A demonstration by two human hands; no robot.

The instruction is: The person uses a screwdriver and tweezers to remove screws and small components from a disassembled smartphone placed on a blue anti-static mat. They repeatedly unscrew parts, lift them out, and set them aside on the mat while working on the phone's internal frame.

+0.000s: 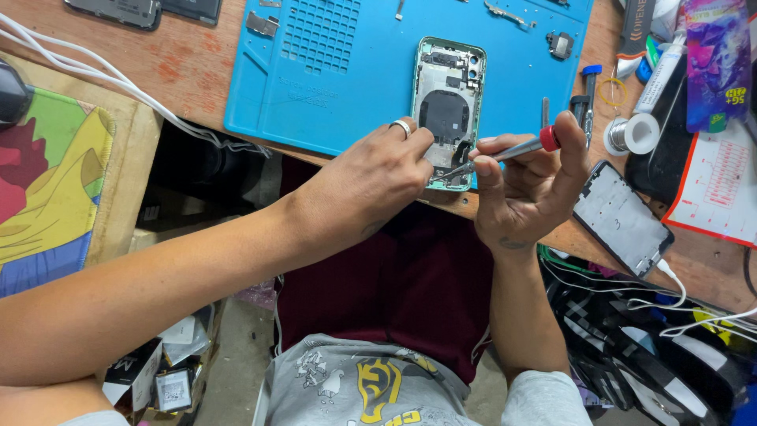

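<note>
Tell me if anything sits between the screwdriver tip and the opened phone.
Nothing visible does. The screwdriver in the right hand has its tip at the opened phone lower end; the left hand steadies that end beside it.

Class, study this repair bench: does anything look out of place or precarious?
Yes. The opened green phone hangs off the blue mat's near edge, and the phone frame lies askew at the bench edge.

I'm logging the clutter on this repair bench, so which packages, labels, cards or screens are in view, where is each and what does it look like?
Glossy packet: far right bench edge, tall, purple and blue, with a yellow patch.
Printed card: right, below the packet, white with red border and red grid.
Phone frame: right of the right hand, rectangular, dark rim, pale inside.
Small boxes: floor, lower left, black and white.
</note>
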